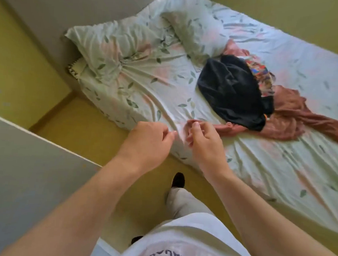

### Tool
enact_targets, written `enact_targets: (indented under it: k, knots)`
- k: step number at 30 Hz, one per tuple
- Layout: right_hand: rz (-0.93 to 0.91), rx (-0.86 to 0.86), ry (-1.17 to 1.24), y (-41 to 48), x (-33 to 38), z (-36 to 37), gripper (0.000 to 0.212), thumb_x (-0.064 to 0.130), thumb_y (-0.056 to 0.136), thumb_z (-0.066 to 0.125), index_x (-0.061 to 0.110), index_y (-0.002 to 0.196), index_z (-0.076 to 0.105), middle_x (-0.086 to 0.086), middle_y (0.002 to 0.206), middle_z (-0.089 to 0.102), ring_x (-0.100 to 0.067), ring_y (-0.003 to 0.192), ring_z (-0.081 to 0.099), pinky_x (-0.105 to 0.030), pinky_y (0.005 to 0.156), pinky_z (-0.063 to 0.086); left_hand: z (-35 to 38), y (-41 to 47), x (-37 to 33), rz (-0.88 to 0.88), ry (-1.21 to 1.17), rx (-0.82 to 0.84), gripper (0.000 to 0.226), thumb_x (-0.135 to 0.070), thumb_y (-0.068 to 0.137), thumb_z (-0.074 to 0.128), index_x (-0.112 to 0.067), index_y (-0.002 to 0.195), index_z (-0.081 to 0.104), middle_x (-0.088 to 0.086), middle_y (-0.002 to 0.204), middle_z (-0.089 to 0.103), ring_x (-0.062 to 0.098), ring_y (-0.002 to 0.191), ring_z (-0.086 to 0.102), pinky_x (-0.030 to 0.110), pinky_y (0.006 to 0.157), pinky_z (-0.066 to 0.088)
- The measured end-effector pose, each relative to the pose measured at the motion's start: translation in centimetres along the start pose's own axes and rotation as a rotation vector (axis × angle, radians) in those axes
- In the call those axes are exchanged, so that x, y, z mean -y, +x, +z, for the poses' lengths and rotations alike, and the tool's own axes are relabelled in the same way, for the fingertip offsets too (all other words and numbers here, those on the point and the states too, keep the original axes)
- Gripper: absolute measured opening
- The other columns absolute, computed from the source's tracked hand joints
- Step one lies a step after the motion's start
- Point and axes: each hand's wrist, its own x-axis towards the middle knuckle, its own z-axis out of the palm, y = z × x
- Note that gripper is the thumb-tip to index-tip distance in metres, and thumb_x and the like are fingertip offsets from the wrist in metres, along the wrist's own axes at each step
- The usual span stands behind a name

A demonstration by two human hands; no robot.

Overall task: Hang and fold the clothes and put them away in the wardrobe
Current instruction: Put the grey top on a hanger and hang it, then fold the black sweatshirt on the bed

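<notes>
Your clothes are piled mid-bed [147,76]: a black top [230,92] lies on a rust-coloured garment [289,116], with something colourful [260,70] poking out behind. The rust one's end trails to the bed edge, right at your right hand [203,140]. Its fingers [194,127] are curled there, and I can't tell if they've got it. Your left hand [147,140] hovers just beside, loosely curled and holding nothing.

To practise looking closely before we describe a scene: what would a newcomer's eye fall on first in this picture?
The black garment stands out most, heaped over a rust-brown garment and a colourful patterned garment on the pale leaf-print bed. Then the left hand and right hand, fingers curled, close together at the bed's near edge beside the rust-brown garment's end; whether they grip anything is unclear.
</notes>
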Motion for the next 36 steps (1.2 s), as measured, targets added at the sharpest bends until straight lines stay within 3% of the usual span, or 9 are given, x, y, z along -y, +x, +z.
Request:
enact_targets:
  k: [7,12,16,21,24,28,31,33,36]
  knots:
    - [0.354,-0.166,0.066,11.1,-10.5,-7.6,0.029,0.046,0.103,0.041,0.024,0.094,0.057,0.0,0.09,0.067,-0.019,0.084,0.065,-0.034,0.071,0.05,9.8,10.8,-3.4,-0.083,-0.096,0.319,0.035,-0.046,0.1,0.055,-0.024,0.077,0.068,-0.009,0.076,0.067,0.007,0.074,0.062,0.028,0.066,0.048]
    - [0.612,-0.144,-0.109,21.8,-18.6,-12.8,0.018,0.036,0.1,0.043,0.022,0.093,0.053,-0.005,0.097,0.065,-0.02,0.082,0.061,-0.035,0.065,0.049,15.7,19.9,-5.8,-0.238,-0.133,0.404,0.022,-0.04,0.099,0.058,-0.031,0.081,0.066,-0.012,0.081,0.069,0.007,0.079,0.066,0.025,0.067,0.047]
    - [0.631,-0.015,-0.409,29.5,-23.8,-16.0,0.015,0.024,0.097,0.045,0.015,0.095,0.058,-0.006,0.098,0.061,-0.029,0.088,0.061,-0.033,0.061,0.048,19.8,25.8,-6.9,-0.286,-0.155,0.446,0.018,-0.041,0.097,0.059,-0.032,0.084,0.068,-0.014,0.081,0.071,0.005,0.08,0.067,0.026,0.067,0.048]
    - [0.504,0.275,-0.825,37.9,-29.8,-18.2,0.034,0.02,0.097,0.047,0.006,0.125,0.058,-0.013,0.139,0.044,-0.036,0.125,0.048,-0.042,0.099,0.047,24.5,30.7,-5.4,-0.364,-0.124,0.456,0.017,-0.04,0.096,0.061,-0.032,0.083,0.069,-0.016,0.08,0.071,0.004,0.076,0.069,0.026,0.066,0.049]
    - [0.542,0.279,-0.927,43.1,-33.0,-18.7,0.04,0.023,0.099,0.044,0.014,0.137,0.051,-0.002,0.164,0.018,-0.032,0.139,0.032,-0.044,0.104,0.038,27.3,32.8,-3.6,-0.385,-0.081,0.477,0.016,-0.038,0.095,0.063,-0.033,0.081,0.069,-0.027,0.08,0.068,0.0,0.073,0.067,0.023,0.061,0.044]
    - [0.619,0.382,-1.02,48.3,-35.8,-18.0,0.037,0.031,0.101,0.043,0.022,0.134,0.057,0.002,0.17,-0.006,-0.032,0.146,0.017,-0.046,0.107,0.03,30.3,34.9,-1.7,-0.437,-0.034,0.491,0.017,-0.036,0.094,0.063,-0.032,0.078,0.068,-0.026,0.074,0.067,0.0,0.067,0.063,0.023,0.057,0.041]
    - [0.577,0.449,-1.147,49.7,-36.7,-17.7,0.035,0.029,0.098,0.045,0.027,0.129,0.062,-0.003,0.163,0.025,-0.035,0.144,0.019,-0.051,0.11,0.026,31.5,36.1,-1.7,-0.465,-0.038,0.491,0.019,-0.035,0.094,0.063,-0.03,0.077,0.068,-0.017,0.072,0.069,0.005,0.069,0.063,0.025,0.06,0.041]
    - [0.452,0.375,-1.283,50.0,-36.5,-17.8,0.031,0.025,0.095,0.048,0.025,0.12,0.066,-0.002,0.135,0.056,-0.032,0.135,0.032,-0.051,0.109,0.027,31.8,36.7,-2.3,-0.465,-0.047,0.496,0.02,-0.036,0.094,0.062,-0.03,0.077,0.068,-0.014,0.071,0.069,0.006,0.069,0.063,0.025,0.059,0.041]
    - [0.321,0.259,-1.319,50.2,-34.9,-18.2,0.024,0.019,0.09,0.051,0.024,0.107,0.069,-0.002,0.113,0.066,-0.027,0.118,0.048,-0.044,0.102,0.034,31.6,37.3,-3.5,-0.448,-0.055,0.53,0.019,-0.036,0.095,0.061,-0.03,0.078,0.069,-0.015,0.071,0.07,0.004,0.065,0.065,0.024,0.058,0.043]
